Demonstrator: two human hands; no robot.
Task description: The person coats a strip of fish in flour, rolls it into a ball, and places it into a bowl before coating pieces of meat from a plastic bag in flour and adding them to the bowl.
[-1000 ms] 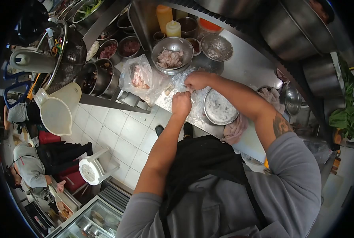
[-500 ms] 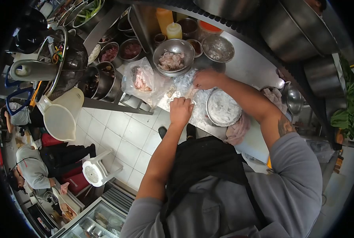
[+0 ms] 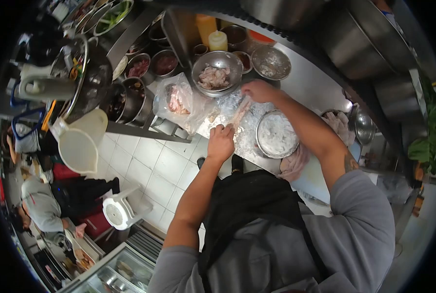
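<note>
A pale pinkish strip of raw meat runs taut between my two hands over the floury worktop. My left hand is closed on its near end, at the counter's front edge. Farther back, my right hand grips the other end. Beside the strip, to the right, sits a metal bowl of white flour. Behind my hands a steel bowl holds pieces of pale raw meat. An open plastic bag with more raw meat lies to the left.
A floury steel bowl and a yellow squeeze bottle stand at the back. A crumpled pinkish cloth lies right of the flour. At left are a plastic jug, a white stool and a person in grey.
My hands have moved farther apart, and more of the meat strip shows stretched between them. My left hand has come slightly nearer my body. The view has shifted a little.
</note>
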